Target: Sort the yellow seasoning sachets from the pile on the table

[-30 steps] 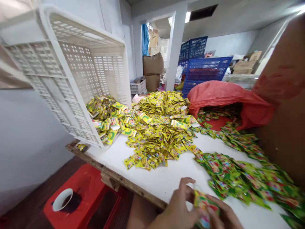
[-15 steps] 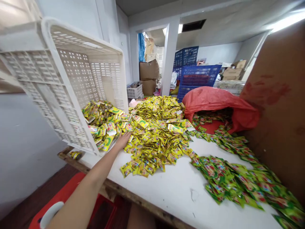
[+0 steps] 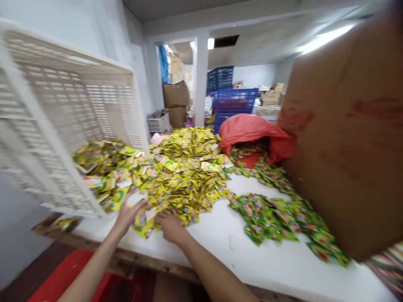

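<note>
At the front left of the yellow sachet heap [image 3: 189, 180], both my hands work on small packets. My left hand [image 3: 126, 214] is blurred, its thumb held apart from the fingers, beside a few yellow sachets [image 3: 145, 226] and the larger flat packets [image 3: 121, 197] at the crate's mouth. My right hand [image 3: 170, 224] has its fingers curled down onto yellow sachets at the heap's near edge; its fingertips are partly hidden. A white plastic crate [image 3: 126, 105] lies on its side at the left, and yellow packets spill from it onto the white table [image 3: 220, 243].
Green sachets [image 3: 267, 218] lie along the right, trailing from a red sack [image 3: 248, 126]. A tall brown cardboard box [image 3: 340, 147] stands at the right edge. Blue crates [image 3: 236, 100] are stacked behind. A red stool [image 3: 72, 272] is below the table's wooden edge [image 3: 151, 260].
My right hand has come into view and onto the yellow sachets. My left hand has drawn back toward me from the heap. The camera has turned right.
</note>
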Demonstrator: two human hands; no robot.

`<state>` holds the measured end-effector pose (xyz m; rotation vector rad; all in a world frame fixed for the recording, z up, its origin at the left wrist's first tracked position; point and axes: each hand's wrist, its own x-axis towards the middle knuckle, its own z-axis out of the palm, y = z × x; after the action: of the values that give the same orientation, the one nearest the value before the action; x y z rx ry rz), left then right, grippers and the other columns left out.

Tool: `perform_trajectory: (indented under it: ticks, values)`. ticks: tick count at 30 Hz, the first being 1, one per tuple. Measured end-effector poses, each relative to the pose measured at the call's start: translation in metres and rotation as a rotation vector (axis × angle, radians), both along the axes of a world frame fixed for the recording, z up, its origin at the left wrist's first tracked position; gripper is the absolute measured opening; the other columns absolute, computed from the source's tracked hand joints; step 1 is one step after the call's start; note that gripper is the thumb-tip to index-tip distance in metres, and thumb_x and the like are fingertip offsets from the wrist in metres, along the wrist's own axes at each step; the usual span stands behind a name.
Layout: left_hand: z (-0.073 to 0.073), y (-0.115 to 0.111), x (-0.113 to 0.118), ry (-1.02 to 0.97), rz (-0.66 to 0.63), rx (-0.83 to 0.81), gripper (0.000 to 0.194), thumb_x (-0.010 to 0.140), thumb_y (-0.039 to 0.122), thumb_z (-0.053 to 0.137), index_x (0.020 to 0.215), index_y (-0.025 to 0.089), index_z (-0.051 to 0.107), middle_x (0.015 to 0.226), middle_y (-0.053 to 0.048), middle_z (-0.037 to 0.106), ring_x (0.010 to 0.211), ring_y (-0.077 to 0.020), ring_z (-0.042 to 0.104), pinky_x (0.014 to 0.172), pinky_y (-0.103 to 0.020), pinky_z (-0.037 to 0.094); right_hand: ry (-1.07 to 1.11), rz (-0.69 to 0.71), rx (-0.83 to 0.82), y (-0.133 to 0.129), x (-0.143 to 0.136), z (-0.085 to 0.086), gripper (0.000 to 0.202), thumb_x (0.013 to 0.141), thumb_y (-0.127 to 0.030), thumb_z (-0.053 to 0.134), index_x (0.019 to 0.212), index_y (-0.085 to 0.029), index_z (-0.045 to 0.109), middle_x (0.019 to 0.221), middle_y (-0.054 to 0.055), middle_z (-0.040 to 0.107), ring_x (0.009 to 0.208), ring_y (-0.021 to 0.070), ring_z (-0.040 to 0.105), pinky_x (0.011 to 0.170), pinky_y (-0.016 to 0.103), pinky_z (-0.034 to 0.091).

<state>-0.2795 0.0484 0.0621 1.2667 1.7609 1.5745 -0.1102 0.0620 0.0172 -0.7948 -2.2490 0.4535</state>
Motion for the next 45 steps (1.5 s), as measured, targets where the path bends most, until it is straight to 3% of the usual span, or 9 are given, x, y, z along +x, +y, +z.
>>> perform_trajectory:
  ticks: [3,8,15,18,21,25,32,37,45]
  values:
    - [-0.011,-0.026,0.004,-0.404,-0.077,-0.182,0.043,0.050,0.032,0.075,0.088,0.018,0.060,0.071,-0.001,0.071,0.065,-0.0227,0.066,0.058,-0.033,0.053,-0.049,-0.076,0.054,-0.002,0.002,-0.010,0.023,0.068,-0.004,0.049,0.073,-0.020,0.065,0.074,-0.005,0.068,0.079,0.0147,0.059,0.092,0.035,0.032]
    - [-0.011,-0.037,0.036,-0.673,-0.049,-0.252,0.047,0.037,0.027,0.080,0.080,0.017,0.064,0.068,-0.001,0.072,0.059,-0.0244,0.065,0.052,-0.032,0.055,0.120,-0.259,-0.006,-0.030,0.042,-0.009,0.020,0.075,-0.014,0.051,0.089,-0.024,0.062,0.084,-0.001,0.067,0.084,0.0188,0.059,0.088,0.034,0.038]
    - [-0.022,-0.039,0.105,-0.815,-0.213,-0.317,0.039,0.046,0.019,0.077,0.083,0.014,0.062,0.069,-0.003,0.071,0.059,-0.0213,0.066,0.054,-0.030,0.055,0.347,-0.777,-0.155,0.002,0.220,0.009,0.025,0.084,-0.030,0.037,0.099,-0.018,0.053,0.094,0.008,0.061,0.088,0.0214,0.054,0.080,0.035,0.041]
    - [-0.035,-0.039,0.133,-0.847,-0.328,-0.326,0.041,0.052,0.027,0.076,0.088,0.013,0.061,0.067,-0.004,0.070,0.058,-0.0205,0.065,0.051,-0.030,0.053,0.322,-0.776,-0.199,0.015,0.262,0.009,0.020,0.076,-0.032,0.049,0.086,-0.017,0.058,0.081,0.006,0.062,0.082,0.0218,0.055,0.081,0.036,0.040]
    - [-0.042,-0.044,0.152,-0.827,-0.397,-0.287,0.043,0.057,0.030,0.074,0.094,0.014,0.059,0.068,-0.003,0.068,0.060,-0.0192,0.064,0.049,-0.028,0.052,0.308,-0.640,-0.266,0.000,0.260,-0.007,0.014,0.070,-0.031,0.056,0.072,-0.018,0.061,0.069,0.003,0.062,0.072,0.0212,0.057,0.072,0.033,0.045]
    - [-0.048,-0.052,0.154,-0.823,-0.397,-0.289,0.041,0.059,0.029,0.073,0.094,0.014,0.059,0.071,-0.003,0.068,0.065,-0.0193,0.064,0.053,-0.028,0.052,0.408,-0.493,-0.378,-0.035,0.254,-0.028,0.021,0.075,-0.035,0.055,0.085,-0.018,0.061,0.080,0.007,0.066,0.076,0.0219,0.061,0.069,0.032,0.049]
    - [-0.047,-0.050,0.147,-0.846,-0.408,-0.290,0.036,0.061,0.029,0.071,0.092,0.013,0.061,0.073,-0.004,0.068,0.065,-0.0189,0.065,0.057,-0.028,0.050,0.848,-0.632,-0.609,-0.049,0.289,-0.016,0.037,0.062,-0.042,0.069,0.086,-0.018,0.054,0.071,0.002,0.063,0.062,0.0180,0.059,0.052,0.025,0.046]
    - [-0.048,-0.048,0.160,-0.826,-0.466,-0.299,0.035,0.063,0.029,0.069,0.094,0.013,0.061,0.073,-0.003,0.066,0.063,-0.0171,0.063,0.057,-0.027,0.049,0.862,-0.628,-0.748,-0.049,0.264,-0.021,0.046,0.057,-0.041,0.073,0.087,-0.019,0.046,0.062,-0.001,0.062,0.051,0.0185,0.060,0.042,0.023,0.038]
    - [-0.049,-0.026,0.185,-0.568,-0.732,-0.372,0.030,0.066,0.033,0.065,0.089,0.015,0.061,0.080,-0.005,0.066,0.060,-0.0149,0.061,0.060,-0.026,0.046,0.102,-1.034,-0.472,-0.052,0.230,-0.047,0.019,0.070,-0.041,0.057,0.069,-0.024,0.049,0.051,-0.001,0.057,0.049,0.0187,0.055,0.046,0.026,0.030]
